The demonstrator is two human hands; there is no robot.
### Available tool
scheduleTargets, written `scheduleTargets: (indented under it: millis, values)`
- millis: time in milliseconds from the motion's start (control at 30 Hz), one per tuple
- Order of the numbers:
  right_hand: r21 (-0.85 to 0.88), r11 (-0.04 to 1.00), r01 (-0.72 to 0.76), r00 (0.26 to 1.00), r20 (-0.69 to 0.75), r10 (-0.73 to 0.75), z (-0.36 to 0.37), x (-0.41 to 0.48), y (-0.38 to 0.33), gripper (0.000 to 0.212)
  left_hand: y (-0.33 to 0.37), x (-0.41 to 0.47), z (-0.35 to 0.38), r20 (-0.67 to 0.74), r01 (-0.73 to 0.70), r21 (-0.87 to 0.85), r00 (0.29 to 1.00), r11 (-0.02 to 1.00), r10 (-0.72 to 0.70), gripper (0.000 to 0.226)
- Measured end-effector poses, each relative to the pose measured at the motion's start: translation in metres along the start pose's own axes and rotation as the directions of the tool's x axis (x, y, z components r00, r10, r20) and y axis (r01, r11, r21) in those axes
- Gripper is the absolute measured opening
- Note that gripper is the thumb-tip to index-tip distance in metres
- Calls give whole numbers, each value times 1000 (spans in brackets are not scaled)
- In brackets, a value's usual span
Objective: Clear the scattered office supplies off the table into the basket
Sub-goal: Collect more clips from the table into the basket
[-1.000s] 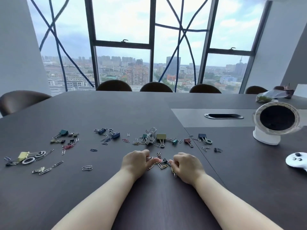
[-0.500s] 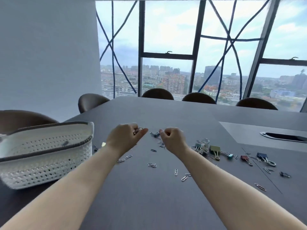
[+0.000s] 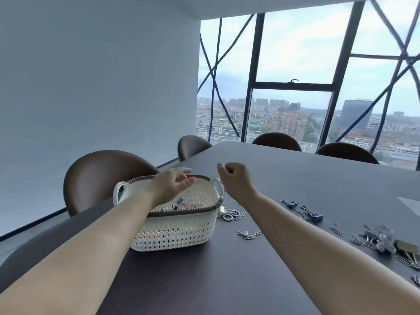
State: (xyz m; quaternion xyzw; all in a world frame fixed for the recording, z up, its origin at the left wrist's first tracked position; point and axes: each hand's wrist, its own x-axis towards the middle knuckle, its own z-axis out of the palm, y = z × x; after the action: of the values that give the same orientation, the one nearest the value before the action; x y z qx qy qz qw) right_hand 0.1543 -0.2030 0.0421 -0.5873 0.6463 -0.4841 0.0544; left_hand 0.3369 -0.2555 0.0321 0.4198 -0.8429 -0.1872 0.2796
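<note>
Basket (image 3: 172, 235) stands on the tabletop (image 3: 318, 183), left of the strewn clips (image 3: 314, 216). Left hand (image 3: 172, 185) hovers over it, fingers spread, empty. Right hand (image 3: 236, 180), fingers curled apparently round more clips, is beside the rim; best carried fully over before letting go.

Curled fingers (image 3: 223, 169) of the right grip (image 3: 236, 180) hide most of its thin wire clips (image 3: 225, 189). Small coloured items (image 3: 179, 202) inside the white woven plastic basket (image 3: 177, 235) blur. At four o'clock, the silver paper-clip pile (image 3: 384, 237) is cropped.
</note>
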Motion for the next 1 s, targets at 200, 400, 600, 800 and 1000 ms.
scheduleTargets:
  millis: [200,400,600,800,1000]
  values:
    - [65,995,69,997,10,-70,28,2,-14,47,-12,-11,-15,-170,-121,250,971,961,166,35]
    - [17,991,131,986,107,-132,62,10,-41,45,-21,-36,-17,-215,-2,401,972,916,96,28]
    - [-168,972,166,977,160,-139,66,-2,-36,36,-26,-48,-11,-374,91,252,927,964,10,29]
    - [-159,979,124,958,275,-77,64,-1,-32,29,-21,-43,-7,-419,197,236,904,952,-83,26]
    - [-406,899,162,922,386,8,53,-3,-23,34,-20,-42,-4,-423,303,245,888,921,-179,35]
